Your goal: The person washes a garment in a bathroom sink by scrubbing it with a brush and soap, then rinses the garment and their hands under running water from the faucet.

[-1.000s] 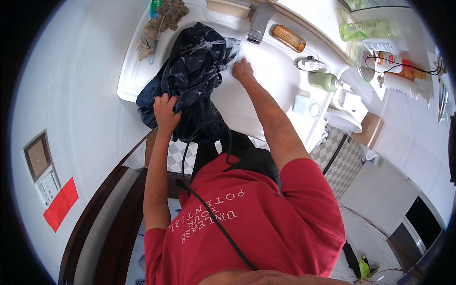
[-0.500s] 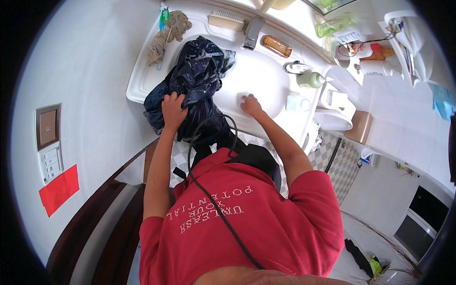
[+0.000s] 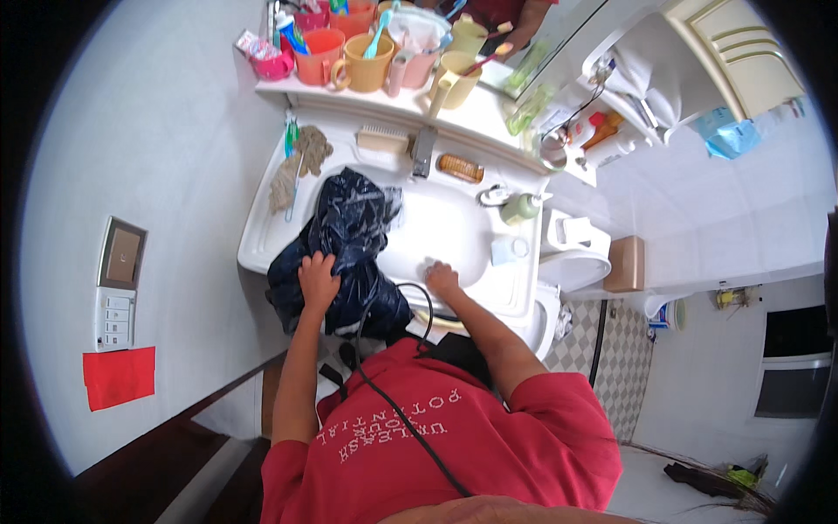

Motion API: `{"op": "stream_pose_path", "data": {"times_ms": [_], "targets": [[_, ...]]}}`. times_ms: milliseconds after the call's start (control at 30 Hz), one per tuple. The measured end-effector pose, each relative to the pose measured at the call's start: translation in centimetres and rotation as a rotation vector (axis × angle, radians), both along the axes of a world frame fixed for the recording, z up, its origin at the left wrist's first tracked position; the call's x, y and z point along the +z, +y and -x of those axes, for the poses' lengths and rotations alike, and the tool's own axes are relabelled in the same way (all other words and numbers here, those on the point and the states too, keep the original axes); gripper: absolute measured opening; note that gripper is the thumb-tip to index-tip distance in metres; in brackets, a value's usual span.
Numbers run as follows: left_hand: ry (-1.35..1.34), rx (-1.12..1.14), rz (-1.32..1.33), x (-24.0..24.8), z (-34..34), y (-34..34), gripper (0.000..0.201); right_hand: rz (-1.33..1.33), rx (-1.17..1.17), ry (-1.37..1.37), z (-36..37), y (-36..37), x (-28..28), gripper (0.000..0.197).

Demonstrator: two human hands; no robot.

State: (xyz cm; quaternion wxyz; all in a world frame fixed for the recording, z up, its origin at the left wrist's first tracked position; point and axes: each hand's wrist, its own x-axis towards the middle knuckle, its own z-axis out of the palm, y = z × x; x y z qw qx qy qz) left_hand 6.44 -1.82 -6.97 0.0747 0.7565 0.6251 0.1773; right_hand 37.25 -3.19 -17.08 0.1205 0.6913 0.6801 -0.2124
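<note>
A wet, shiny dark blue garment [image 3: 349, 214] with streaks of white suds lies bunched over the left side of the white sink [image 3: 441, 223] and hangs over its front edge. My left hand [image 3: 319, 281] rests on it, fingers bent into the folds. Low in the basin, near its front wall, is my right hand [image 3: 443, 279]. Its fingers are curled together at the bottom; whatever they hold or touch there is hidden. The grey faucet [image 3: 424, 153] stands at the back of the basin.
Along the sink's rim are a scrubbing brush [image 3: 384, 139], a brown brush [image 3: 461, 168], a green pump bottle [image 3: 521, 208] and grey-brown cloths [image 3: 312, 150]. Cups with toothbrushes [image 3: 367, 63] line the shelf behind. A toilet [image 3: 572, 262] stands to the right. A black cable [image 3: 384, 375] crosses my shirt.
The view has tipped upward, bringing the shelf of cups and the mirror into sight. Both hands keep about the same places, the left on the garment and the right in the basin.
</note>
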Motion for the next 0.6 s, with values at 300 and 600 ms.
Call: {"op": "stream_pose_path", "data": {"times_ms": [300,600], "targets": [[0.021,0.022,0.068,0.9,0.3,-0.9,0.041,-0.067,-0.035,0.029,0.9,-0.9,1.4,0.029],[0.001,0.014,0.004,-0.7,0.8,-1.2,0.039,0.154,-0.006,0.055,1.5,0.9,2.6,0.04]]}}
